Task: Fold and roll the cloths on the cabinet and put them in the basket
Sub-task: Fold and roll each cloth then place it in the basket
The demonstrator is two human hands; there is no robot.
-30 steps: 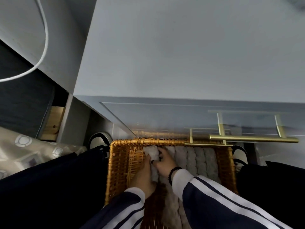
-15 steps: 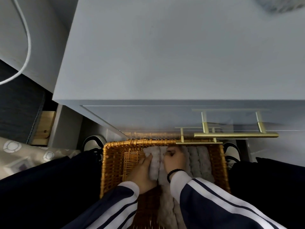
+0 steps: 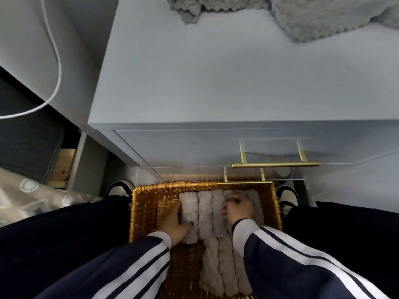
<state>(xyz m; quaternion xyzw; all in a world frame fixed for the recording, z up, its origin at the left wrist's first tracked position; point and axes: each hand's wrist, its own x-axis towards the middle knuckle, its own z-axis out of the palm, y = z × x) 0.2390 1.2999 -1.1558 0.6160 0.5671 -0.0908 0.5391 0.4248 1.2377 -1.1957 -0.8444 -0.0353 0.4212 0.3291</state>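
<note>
Sleeves: I see two navy sleeves [image 3: 138, 262] with white stripes reaching down into the basket, nearest the camera.
Left hand: my view has the left hand [image 3: 176, 223] at the left side of the row, fingers together along the outer face of the leftmost roll [image 3: 189, 212], thumb curled under its near part, so it grips that roll from the side.
Right hand: right hand [image 3: 238, 209] lies knuckles up on the rolls right of centre, fingers curled downward; I cannot tell whether they pinch a roll or only press on it. A dark bead band sits at the wrist.
Rolls: pale grey fluffy cloths rolled into tubes, packed side by side and touching; a far row [image 3: 207, 212] under the hands and a near row [image 3: 224, 268] closer to me.
Axis: each roll lies flat, its long axis running from near to far, toward the cabinet front.
Basket: woven amber wicker basket [image 3: 146, 208] on the floor between the knees, its far rim just under the cabinet.
Handles: two brass bar handles [image 3: 275, 164] on the cabinet front, above the far rim.
Cabinet: grey-blue cabinet [image 3: 216, 83] top beyond.
Loose cloths: grey fluffy cloths [image 3: 319, 16] lie crumpled at the top's far edge, well apart from the basket.
</note>
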